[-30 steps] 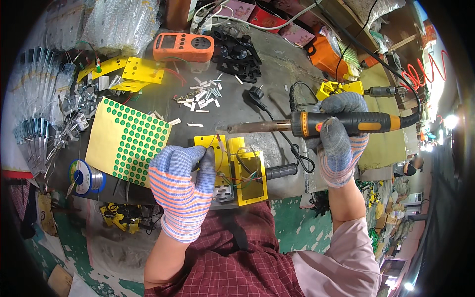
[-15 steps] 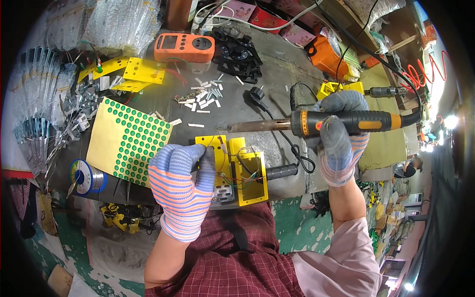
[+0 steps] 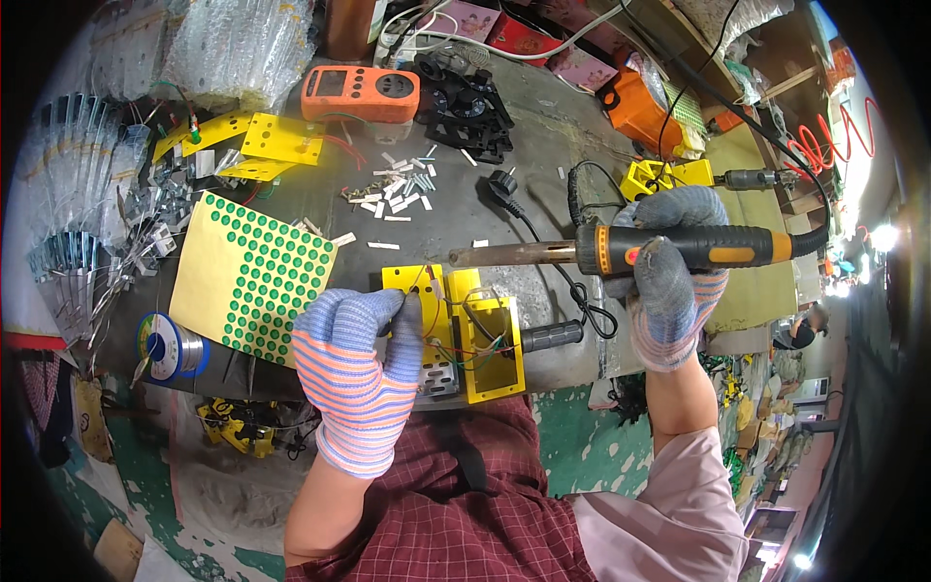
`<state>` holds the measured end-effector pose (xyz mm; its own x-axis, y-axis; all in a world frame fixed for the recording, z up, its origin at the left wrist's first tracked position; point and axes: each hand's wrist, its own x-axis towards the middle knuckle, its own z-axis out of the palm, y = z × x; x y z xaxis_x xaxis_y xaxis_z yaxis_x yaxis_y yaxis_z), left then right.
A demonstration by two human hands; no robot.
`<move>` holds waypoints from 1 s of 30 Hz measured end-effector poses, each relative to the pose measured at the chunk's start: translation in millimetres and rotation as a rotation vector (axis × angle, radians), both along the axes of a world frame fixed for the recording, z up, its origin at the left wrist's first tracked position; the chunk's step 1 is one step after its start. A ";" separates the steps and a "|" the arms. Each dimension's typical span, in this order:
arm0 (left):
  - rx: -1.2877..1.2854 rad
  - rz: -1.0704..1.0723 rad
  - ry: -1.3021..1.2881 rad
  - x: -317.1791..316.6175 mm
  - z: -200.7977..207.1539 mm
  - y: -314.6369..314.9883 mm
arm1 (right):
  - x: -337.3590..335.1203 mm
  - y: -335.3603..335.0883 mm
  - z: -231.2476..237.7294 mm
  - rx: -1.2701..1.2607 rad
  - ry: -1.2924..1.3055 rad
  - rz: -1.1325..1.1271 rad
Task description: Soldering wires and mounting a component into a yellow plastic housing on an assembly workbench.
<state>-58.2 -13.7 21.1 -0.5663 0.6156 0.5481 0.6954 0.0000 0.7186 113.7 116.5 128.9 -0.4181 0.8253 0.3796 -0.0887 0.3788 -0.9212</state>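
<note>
Head view: the person stands at a cluttered workbench (image 3: 543,126), both hands in striped knit gloves. The right hand (image 3: 669,281) is closed around the black and orange handle of a soldering iron (image 3: 621,250), held level above the bench with its metal barrel pointing to the person's left; the tip hangs just above a yellow box (image 3: 490,344) and apart from it. The iron's cord runs off to the right.

The left hand (image 3: 354,373) is curled, its fingers (image 3: 407,339) pressing on the left part of the yellow box, which lies at the near edge of the bench, between the two hands. The box is open-topped, with thin red, green and black wires looping through it. A small grey metal part sits in its lower left corner, just under the fingers. A short black cylinder (image 3: 553,337) lies just right of the box.

To the left of the box lies a tan sheet (image 3: 252,276) covered with rows of green dots, and beside that, at the bench edge, a solder spool (image 3: 170,347). Farther back there is an orange meter (image 3: 361,92), flat yellow plates (image 3: 276,141), a scatter of small white pieces (image 3: 398,184) and a black plug (image 3: 499,184) with its cable. Clear bags (image 3: 68,194) of small parts are stacked along the left side.
</note>
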 end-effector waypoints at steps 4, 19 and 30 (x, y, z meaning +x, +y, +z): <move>-0.002 -0.005 0.006 -1.0 1.4 2.4 | -0.4 0.8 0.6 -0.035 -0.007 0.015; 0.017 -0.003 -0.024 0.7 0.9 3.1 | -3.4 3.1 -2.5 0.055 -0.042 -0.028; 0.040 -0.047 -0.249 16.1 -5.4 -47.0 | 40.2 -2.6 20.4 0.074 0.068 -0.145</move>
